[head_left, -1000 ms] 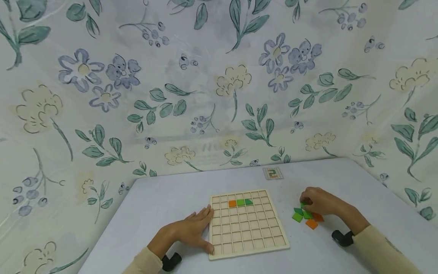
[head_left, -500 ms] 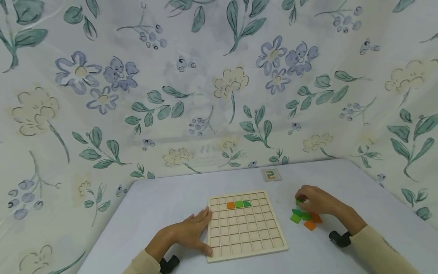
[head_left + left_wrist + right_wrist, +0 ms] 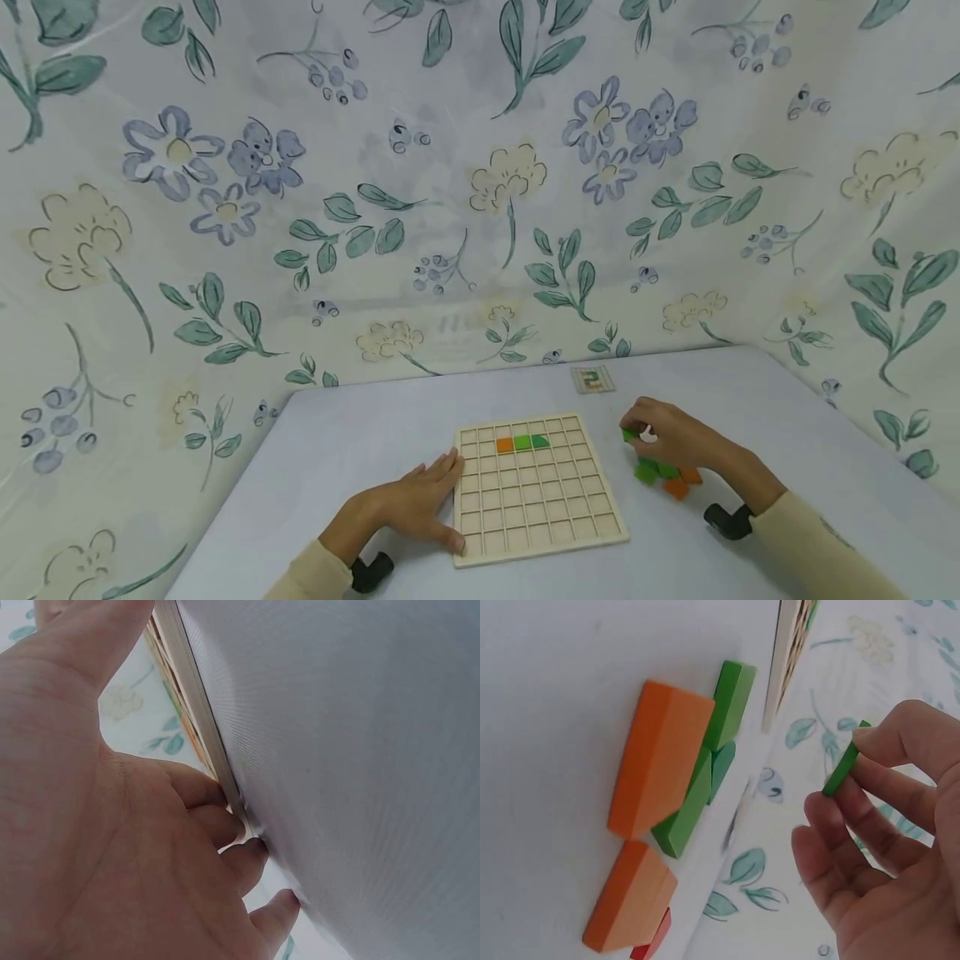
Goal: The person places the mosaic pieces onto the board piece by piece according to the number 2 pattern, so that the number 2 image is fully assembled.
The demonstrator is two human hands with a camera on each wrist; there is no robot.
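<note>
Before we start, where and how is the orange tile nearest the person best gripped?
Probably pinch the orange tile by its front corner, from above on the near side: there its thick edge faces bare table, while green tiles crowd behind.

We make out what looks like a 2 on the small card [image 3: 592, 380], at one o'clock from the gridded board [image 3: 542, 497].
</note>
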